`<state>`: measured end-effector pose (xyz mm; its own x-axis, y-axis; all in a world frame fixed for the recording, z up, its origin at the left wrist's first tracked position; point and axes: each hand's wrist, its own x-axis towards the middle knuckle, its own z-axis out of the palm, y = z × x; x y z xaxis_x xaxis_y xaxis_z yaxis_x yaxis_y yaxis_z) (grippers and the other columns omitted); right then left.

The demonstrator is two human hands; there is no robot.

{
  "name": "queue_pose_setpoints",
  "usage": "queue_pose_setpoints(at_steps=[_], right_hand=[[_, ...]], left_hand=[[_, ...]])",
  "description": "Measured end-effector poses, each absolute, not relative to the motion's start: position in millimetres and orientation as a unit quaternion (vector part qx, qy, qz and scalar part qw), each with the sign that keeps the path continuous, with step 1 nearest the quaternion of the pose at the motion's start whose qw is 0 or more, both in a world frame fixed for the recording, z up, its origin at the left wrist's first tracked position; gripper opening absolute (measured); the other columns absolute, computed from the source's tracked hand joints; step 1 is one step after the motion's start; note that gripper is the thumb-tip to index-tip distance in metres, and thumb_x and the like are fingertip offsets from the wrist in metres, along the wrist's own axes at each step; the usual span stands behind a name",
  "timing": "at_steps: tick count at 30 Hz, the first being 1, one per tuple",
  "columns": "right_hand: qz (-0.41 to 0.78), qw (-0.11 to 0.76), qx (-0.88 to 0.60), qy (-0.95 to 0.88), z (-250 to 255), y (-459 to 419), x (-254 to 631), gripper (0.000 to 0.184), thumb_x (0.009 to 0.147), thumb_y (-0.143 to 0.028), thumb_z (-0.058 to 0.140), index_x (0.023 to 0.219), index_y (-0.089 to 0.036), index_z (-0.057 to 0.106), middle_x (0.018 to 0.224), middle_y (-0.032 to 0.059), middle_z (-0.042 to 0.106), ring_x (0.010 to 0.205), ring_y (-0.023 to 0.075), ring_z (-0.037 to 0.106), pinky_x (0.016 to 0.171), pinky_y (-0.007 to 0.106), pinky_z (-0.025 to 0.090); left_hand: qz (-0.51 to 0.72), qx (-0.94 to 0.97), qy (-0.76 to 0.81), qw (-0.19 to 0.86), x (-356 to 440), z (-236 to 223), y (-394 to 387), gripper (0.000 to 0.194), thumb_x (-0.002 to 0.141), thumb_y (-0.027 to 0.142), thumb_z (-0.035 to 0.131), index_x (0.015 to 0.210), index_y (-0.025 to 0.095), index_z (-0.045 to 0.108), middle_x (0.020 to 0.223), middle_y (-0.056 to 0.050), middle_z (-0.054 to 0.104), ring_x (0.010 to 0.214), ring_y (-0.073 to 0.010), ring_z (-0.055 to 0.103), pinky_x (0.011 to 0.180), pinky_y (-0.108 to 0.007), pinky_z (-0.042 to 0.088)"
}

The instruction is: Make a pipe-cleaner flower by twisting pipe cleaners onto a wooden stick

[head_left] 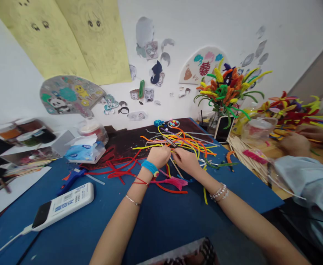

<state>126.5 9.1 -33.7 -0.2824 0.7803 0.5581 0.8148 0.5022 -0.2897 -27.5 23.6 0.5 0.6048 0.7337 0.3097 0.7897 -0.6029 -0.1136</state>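
Observation:
My left hand and my right hand are close together above the blue table mat, fingers curled and pinched. Whatever is between the fingertips is too small to make out. Just beyond them spreads a loose pile of orange and yellow pipe cleaners. A slim dark and silvery tool lies by my fingertips, its kind unclear. Beneath my wrists is a bundle of pink pipe cleaners, with an orange pipe cleaner in front. Red pipe cleaners tangle to the left of my left hand.
At left are a blue glue gun, a white power bank with cable, and a tissue pack. Right of the pile stand a phone and a pipe-cleaner bouquet. Another person's hand works at far right.

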Motion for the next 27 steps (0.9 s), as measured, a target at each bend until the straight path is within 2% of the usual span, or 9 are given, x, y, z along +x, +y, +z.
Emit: queue_pose_setpoints(at_steps=[5, 12, 23, 27], right_hand=[[-0.101, 0.245, -0.508, -0.819, -35.4, 12.0, 129.3, 0.027, 0.086, -0.028, 0.033, 0.075, -0.017, 0.054, 0.074, 0.0058, 0.062, 0.067, 0.0149, 0.055, 0.053, 0.026, 0.023], [-0.101, 0.212, -0.515, -0.825, -38.2, 13.6, 129.2, 0.023, 0.085, -0.028, 0.035, 0.078, -0.017, 0.053, 0.078, 0.0059, 0.063, 0.067, 0.0151, 0.056, 0.052, 0.026, 0.022], [-0.110, 0.227, -0.466, -0.848, -35.7, 12.2, 128.1, 0.020, 0.082, -0.022, 0.036, 0.076, -0.016, 0.055, 0.076, 0.0068, 0.062, 0.074, 0.0162, 0.054, 0.058, 0.026, 0.026], [-0.116, 0.248, -0.473, -0.837, -29.6, 14.8, 132.9, 0.023, 0.084, -0.023, 0.035, 0.074, -0.016, 0.055, 0.074, 0.0064, 0.061, 0.074, 0.0160, 0.053, 0.059, 0.026, 0.027]], left_hand=[[-0.100, -0.882, -0.449, 0.104, -25.5, -6.9, 24.1, 0.033, 0.087, 0.031, 0.030, 0.084, 0.011, 0.057, 0.084, -0.012, 0.060, 0.076, -0.0212, 0.059, 0.062, -0.029, 0.041], [-0.095, -0.884, -0.449, 0.085, -28.2, -8.3, 25.2, 0.032, 0.087, 0.030, 0.030, 0.088, 0.014, 0.058, 0.089, -0.011, 0.062, 0.080, -0.0203, 0.059, 0.062, -0.028, 0.042], [-0.126, -0.873, -0.469, 0.050, -31.4, -5.6, 30.1, 0.031, 0.084, 0.035, 0.036, 0.079, 0.017, 0.061, 0.084, -0.008, 0.064, 0.080, -0.0188, 0.059, 0.065, -0.026, 0.038], [-0.164, -0.857, -0.487, 0.047, -28.5, -4.0, 29.3, 0.033, 0.085, 0.037, 0.034, 0.082, 0.019, 0.061, 0.083, -0.007, 0.064, 0.079, -0.0186, 0.058, 0.062, -0.026, 0.037]])
